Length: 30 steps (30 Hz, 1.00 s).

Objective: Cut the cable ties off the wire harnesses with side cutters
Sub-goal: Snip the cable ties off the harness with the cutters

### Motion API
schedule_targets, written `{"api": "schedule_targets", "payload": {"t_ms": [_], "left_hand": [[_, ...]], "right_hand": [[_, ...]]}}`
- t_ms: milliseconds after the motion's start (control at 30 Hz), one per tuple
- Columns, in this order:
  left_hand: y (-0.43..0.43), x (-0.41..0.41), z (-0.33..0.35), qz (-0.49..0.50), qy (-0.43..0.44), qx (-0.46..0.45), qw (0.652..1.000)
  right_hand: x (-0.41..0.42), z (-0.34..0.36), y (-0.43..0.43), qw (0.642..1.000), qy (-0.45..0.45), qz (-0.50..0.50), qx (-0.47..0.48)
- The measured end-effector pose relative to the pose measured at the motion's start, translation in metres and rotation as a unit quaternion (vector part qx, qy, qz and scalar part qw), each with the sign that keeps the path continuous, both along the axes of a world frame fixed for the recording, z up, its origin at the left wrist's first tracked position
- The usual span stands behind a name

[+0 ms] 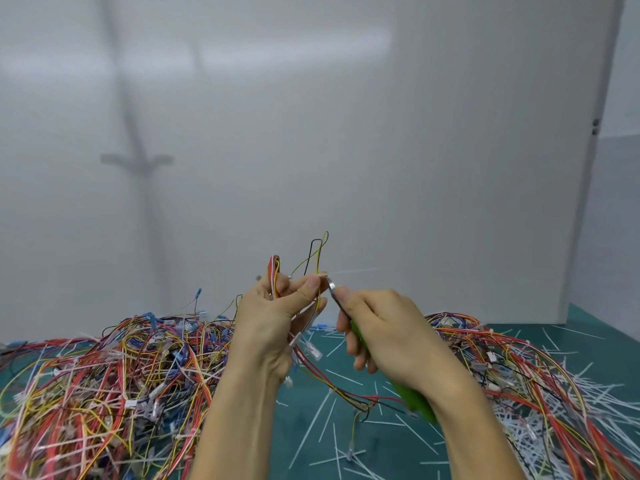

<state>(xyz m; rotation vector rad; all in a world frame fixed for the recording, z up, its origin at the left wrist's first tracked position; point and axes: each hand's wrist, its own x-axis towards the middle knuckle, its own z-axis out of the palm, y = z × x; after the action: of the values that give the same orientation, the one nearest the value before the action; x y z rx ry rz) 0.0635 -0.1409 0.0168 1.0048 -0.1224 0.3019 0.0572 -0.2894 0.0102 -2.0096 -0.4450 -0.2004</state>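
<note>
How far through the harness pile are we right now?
Looks done: cut ties litter the mat, and the right pile lies loose among them. In hand: the left hand holds up a harness while the right hand sets the side cutters at a cable tie by the thumb. To do: the left pile, with white ties across its wires.

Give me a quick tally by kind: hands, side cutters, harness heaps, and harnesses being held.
Hands: 2, left hand, right hand
Side cutters: 1
Harness heaps: 2, left heap, right heap
Held harness: 1
Total: 6
</note>
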Motion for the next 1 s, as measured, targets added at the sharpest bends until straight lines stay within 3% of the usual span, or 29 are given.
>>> {"api": "schedule_targets", "payload": {"t_ms": [1000], "left_hand": [[-0.008,-0.006,0.005,0.051,-0.047,0.014,0.998]], "right_hand": [[0.001,-0.002,0.015,0.997,-0.05,-0.033,0.044]]}}
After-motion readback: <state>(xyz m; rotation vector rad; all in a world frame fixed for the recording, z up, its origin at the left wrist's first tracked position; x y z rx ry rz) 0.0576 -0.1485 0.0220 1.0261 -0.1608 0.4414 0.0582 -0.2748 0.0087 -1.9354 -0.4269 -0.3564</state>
